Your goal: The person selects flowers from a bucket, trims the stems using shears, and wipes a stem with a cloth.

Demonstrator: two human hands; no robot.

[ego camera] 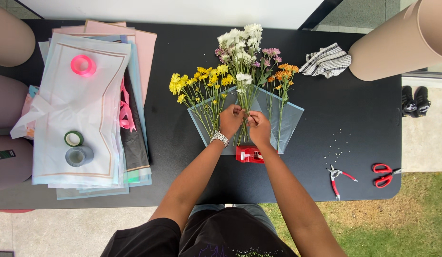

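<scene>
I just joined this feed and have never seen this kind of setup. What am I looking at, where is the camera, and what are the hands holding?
There is no machine: the single view comes from a camera on a person's head, looking down. Their left hand and right hand pinch the stems of white flowers over a pale blue sheet on a black table. Yellow flowers lie beside them, a red tape dispenser sits below the hands, and red scissors lie to the right.

left hand point(230, 120) + right hand point(259, 127) pinch white flower stems point(244, 102) | red tape dispenser point(249, 154) near
</scene>
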